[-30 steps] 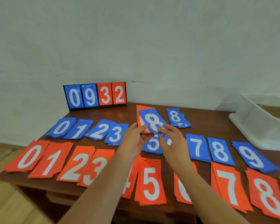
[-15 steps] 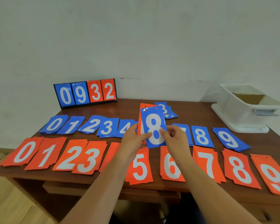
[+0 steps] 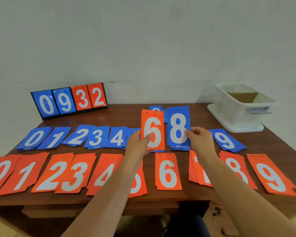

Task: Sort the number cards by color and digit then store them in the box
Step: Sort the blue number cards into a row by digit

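Observation:
My left hand [image 3: 138, 144] grips an orange 6 card [image 3: 152, 130], held upright above the table. Beside it my right hand [image 3: 200, 140] pinches a blue 8 card [image 3: 178, 126] by its right edge, also upright. Behind them a small heap of unsorted blue cards [image 3: 155, 108] lies on the table. A row of blue piles, from 0 [image 3: 34, 138] to 9 [image 3: 226, 140], runs across the middle. In front lies a row of orange piles from 0 [image 3: 0, 171] to 9 [image 3: 272, 175]. The white box [image 3: 237, 106] stands at the back right.
A flip scoreboard [image 3: 69, 100] showing 0932 stands at the back left against the wall. The brown wooden table [image 3: 123, 115] ends close in front of the orange row. My forearms hide parts of the orange 4, 5, 7 and 8 piles.
The blue 8 and the orange 6 behind it were held together by both hands. Now they are apart: the left hand keeps the 6, the right hand has drawn the 8 rightward.

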A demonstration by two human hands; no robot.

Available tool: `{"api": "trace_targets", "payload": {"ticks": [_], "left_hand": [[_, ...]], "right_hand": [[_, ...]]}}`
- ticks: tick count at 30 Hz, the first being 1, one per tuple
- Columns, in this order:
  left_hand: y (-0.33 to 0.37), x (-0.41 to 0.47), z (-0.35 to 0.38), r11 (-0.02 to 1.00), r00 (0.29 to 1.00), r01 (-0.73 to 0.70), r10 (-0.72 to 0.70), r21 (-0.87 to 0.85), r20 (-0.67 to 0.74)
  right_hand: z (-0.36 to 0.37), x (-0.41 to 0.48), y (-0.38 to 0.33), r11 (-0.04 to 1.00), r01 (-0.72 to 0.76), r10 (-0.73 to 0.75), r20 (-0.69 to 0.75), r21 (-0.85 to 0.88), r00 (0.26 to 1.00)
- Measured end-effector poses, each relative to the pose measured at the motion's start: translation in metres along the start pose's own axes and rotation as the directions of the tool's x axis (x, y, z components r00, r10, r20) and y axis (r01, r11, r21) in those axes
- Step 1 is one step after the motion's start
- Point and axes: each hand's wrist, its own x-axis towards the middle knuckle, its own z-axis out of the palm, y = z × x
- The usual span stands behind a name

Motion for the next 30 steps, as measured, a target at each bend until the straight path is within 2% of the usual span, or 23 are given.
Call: {"api": "trace_targets", "payload": {"ticks": [6, 11, 14, 18, 20, 22, 23, 25, 27, 30], "left_hand": [[-0.005, 0.012, 0.026, 0.998, 0.997, 0.068, -0.067, -0.011, 0.033], [-0.010, 0.021, 0.041, 0.995, 0.995, 0.097, -0.097, 0.002, 0.011], [-0.013, 0.025, 0.044, 0.994, 0.994, 0.106, -0.106, 0.000, 0.021], [-0.016, 0.027, 0.046, 0.992, 0.993, 0.121, -0.122, 0.022, 0.008], [-0.018, 0.026, 0.048, 0.990, 0.991, 0.135, -0.136, 0.037, 0.013], [-0.019, 0.023, 0.049, 0.988, 0.989, 0.142, -0.143, 0.057, 0.023], [-0.019, 0.021, 0.050, 0.988, 0.989, 0.143, -0.145, 0.062, 0.030], [-0.019, 0.019, 0.051, 0.988, 0.989, 0.137, -0.140, 0.064, 0.040], [-0.019, 0.015, 0.054, 0.989, 0.990, 0.131, -0.134, 0.064, 0.042], [-0.017, 0.009, 0.063, 0.988, 0.989, 0.135, -0.138, 0.070, 0.053]], "right_hand": [[-0.045, 0.064, 0.033, 0.965, -0.047, 0.001, -0.176, -0.259, 0.984], [-0.049, 0.095, 0.056, 0.889, -0.094, 0.017, -0.174, -0.448, 0.985], [-0.044, 0.105, 0.067, 0.790, -0.121, 0.010, -0.186, -0.601, 0.983], [-0.037, 0.107, 0.082, 0.622, -0.083, -0.085, -0.171, -0.779, 0.982], [-0.036, 0.105, 0.088, 0.531, -0.065, -0.105, -0.141, -0.845, 0.984], [-0.036, 0.103, 0.090, 0.482, -0.068, -0.117, -0.141, -0.874, 0.983], [-0.036, 0.101, 0.090, 0.503, -0.059, -0.137, -0.147, -0.862, 0.980], [-0.032, 0.096, 0.079, 0.667, -0.012, -0.144, -0.145, -0.745, 0.979], [-0.026, 0.081, 0.058, 0.844, 0.045, -0.094, -0.064, -0.534, 0.994], [-0.018, 0.046, 0.024, 0.977, 0.070, -0.050, 0.104, -0.201, 0.993]]}}
